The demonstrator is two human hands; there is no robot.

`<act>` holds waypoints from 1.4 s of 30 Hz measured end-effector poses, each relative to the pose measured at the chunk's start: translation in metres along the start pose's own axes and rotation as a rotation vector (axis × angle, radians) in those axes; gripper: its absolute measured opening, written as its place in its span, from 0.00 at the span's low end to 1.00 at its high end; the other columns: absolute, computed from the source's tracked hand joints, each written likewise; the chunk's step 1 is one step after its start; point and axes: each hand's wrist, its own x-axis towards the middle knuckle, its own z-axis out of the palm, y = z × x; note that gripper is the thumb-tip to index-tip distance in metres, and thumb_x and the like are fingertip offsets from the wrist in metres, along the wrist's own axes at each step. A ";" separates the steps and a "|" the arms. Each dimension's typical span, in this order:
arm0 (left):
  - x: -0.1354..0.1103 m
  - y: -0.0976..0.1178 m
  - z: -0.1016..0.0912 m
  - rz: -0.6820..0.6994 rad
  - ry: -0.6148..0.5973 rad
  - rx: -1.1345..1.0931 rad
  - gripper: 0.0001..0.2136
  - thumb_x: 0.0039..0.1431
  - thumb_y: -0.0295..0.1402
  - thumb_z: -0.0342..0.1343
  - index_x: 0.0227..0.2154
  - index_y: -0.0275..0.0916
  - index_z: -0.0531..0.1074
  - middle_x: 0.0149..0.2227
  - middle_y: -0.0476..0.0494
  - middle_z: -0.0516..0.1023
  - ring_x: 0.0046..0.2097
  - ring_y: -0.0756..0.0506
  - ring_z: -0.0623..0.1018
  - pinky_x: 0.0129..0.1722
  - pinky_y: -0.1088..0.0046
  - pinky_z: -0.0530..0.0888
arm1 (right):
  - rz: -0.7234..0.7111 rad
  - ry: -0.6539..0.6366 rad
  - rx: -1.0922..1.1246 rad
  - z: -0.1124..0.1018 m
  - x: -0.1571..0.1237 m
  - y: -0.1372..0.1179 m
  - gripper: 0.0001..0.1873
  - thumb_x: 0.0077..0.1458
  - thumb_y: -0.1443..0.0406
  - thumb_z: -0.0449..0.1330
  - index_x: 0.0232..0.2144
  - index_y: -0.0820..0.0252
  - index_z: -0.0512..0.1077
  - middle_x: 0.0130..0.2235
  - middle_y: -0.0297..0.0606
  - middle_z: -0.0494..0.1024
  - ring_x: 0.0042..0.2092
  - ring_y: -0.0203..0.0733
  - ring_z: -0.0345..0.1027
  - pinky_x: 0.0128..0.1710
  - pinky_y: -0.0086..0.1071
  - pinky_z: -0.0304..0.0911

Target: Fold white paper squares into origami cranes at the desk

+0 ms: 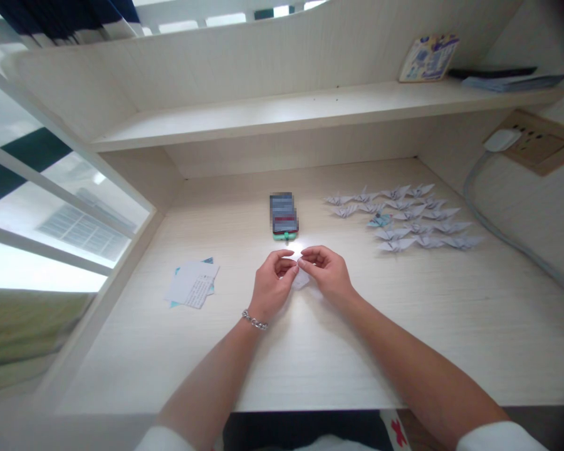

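My left hand (271, 285) and my right hand (326, 272) meet at the middle of the wooden desk (310, 351). Both pinch a small piece of white folded paper (301, 280) between fingers and thumbs, just above the desk surface. A metal bracelet sits on my left wrist. A phone (283, 215) lies a little beyond my hands, with a bright spot of light at its near end. Much of the paper is hidden by my fingers.
Several folded paper cranes (404, 219) lie in rows at the right rear of the desk. Loose paper sheets (192, 283) lie to the left. A shelf (310, 106) runs above, with a card and booklets. A wall socket with plug and cable (502, 141) is at right.
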 end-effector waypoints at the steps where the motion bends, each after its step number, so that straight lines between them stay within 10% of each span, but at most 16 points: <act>1: 0.000 0.000 0.000 0.001 -0.004 0.006 0.14 0.52 0.31 0.55 0.42 0.38 0.65 0.34 0.43 0.74 0.36 0.49 0.75 0.38 0.72 0.71 | -0.003 0.013 0.006 0.000 0.000 0.000 0.12 0.42 0.63 0.64 0.32 0.61 0.70 0.29 0.37 0.75 0.32 0.39 0.69 0.32 0.32 0.64; 17: -0.002 0.004 0.004 -0.139 -0.129 -0.128 0.17 0.46 0.32 0.59 0.40 0.36 0.66 0.26 0.47 0.74 0.29 0.50 0.75 0.29 0.76 0.71 | -0.010 0.045 0.029 0.002 -0.002 -0.009 0.14 0.42 0.61 0.63 0.32 0.61 0.69 0.28 0.37 0.74 0.31 0.39 0.69 0.32 0.32 0.65; 28: 0.007 -0.004 -0.005 -0.150 0.104 -0.134 0.20 0.42 0.35 0.62 0.38 0.37 0.65 0.23 0.49 0.74 0.24 0.51 0.73 0.25 0.77 0.69 | 0.163 -0.181 0.002 0.002 0.000 0.000 0.16 0.41 0.56 0.63 0.29 0.63 0.70 0.25 0.35 0.73 0.26 0.37 0.67 0.27 0.30 0.65; 42: 0.011 -0.006 -0.008 -0.207 0.006 -0.228 0.19 0.40 0.31 0.63 0.37 0.33 0.67 0.25 0.45 0.76 0.28 0.49 0.75 0.31 0.71 0.72 | 0.149 -0.191 -0.022 0.000 -0.001 -0.004 0.14 0.43 0.57 0.61 0.30 0.62 0.71 0.26 0.36 0.74 0.27 0.36 0.67 0.27 0.30 0.63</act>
